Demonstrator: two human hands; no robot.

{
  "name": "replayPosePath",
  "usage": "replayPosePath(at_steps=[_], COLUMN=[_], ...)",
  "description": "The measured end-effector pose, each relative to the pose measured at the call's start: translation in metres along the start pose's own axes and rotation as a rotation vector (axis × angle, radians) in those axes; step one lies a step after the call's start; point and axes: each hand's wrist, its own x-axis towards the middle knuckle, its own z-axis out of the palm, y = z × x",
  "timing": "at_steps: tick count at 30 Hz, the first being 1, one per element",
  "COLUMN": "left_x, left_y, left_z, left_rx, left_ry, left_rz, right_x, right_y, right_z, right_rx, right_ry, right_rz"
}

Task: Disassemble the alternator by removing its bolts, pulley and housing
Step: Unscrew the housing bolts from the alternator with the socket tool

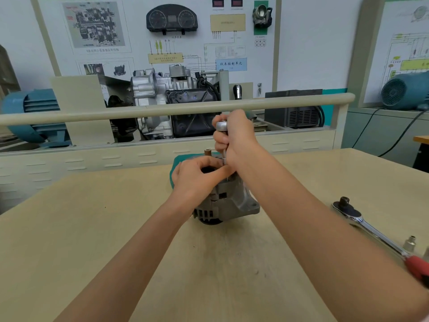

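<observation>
Alternator: stood on end on table. Left hand curled over its top, steadying it; right hand fist-gripped upright driver, apparently on a bolt.

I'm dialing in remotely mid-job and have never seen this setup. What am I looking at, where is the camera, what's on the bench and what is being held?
There is no robot here: a person works with bare hands, and the single picture comes from a camera worn on their head, looking forward and down. On the wooden table stands the alternator, a grey metal unit. The right hand grips a slim metal driver tool held upright over the alternator's top. The left hand holds the top of the alternator, fingers by the tool's lower end; the tip itself is hidden. To the right lie a ratchet wrench with a red handle and a small loose socket. Behind the table is a training display of car parts.
</observation>
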Motion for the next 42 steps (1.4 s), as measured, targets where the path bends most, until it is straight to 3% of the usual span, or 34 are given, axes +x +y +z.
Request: replayPosePath(at_steps=[3,5,7,11,13,15,18,21,24,33,42], left_x=[-0.001,-0.002,-0.002,0.0,0.002,0.002,0.0,-0.001,0.0,0.0,0.0], left_y=[-0.001,-0.001,-0.001,-0.001,-0.003,-0.002,-0.001,-0.002,-0.001,-0.002,0.0], left_z=[-0.004,-0.006,-0.005,-0.001,0.0,-0.001,-0.005,-0.007,-0.005,-0.001,-0.006], left_rx=[-0.028,-0.046,-0.042,-0.008,0.017,0.016,0.007,-0.01,-0.021,-0.02,-0.003], left_ry=[-0.068,-0.074,-0.055,0.008,0.014,-0.003,-0.064,-0.095,-0.066,0.004,-0.079], left_rz=[0.006,0.017,0.015,-0.009,-0.015,-0.006,-0.001,-0.007,-0.016,-0.034,-0.026], right_x=[0.006,0.006,0.004,0.0,-0.001,-0.001,0.002,0.006,0.005,-0.001,-0.001], right_y=[-0.009,-0.01,-0.009,0.006,0.011,0.009,-0.002,-0.006,-0.005,0.01,-0.003], right_z=[-0.006,-0.01,-0.011,-0.001,0.005,0.006,0.0,-0.007,-0.007,0.005,-0.001], right_rx=[-0.054,-0.015,0.01,0.071,0.099,0.063,-0.058,-0.024,-0.004,0.043,-0.072], right_ry=[-0.311,-0.407,-0.36,0.087,0.197,0.146,-0.077,-0.243,-0.186,0.172,-0.053], right_rz=[0.221,0.28,0.248,-0.125,-0.246,-0.181,0.055,0.169,0.142,-0.192,0.058])
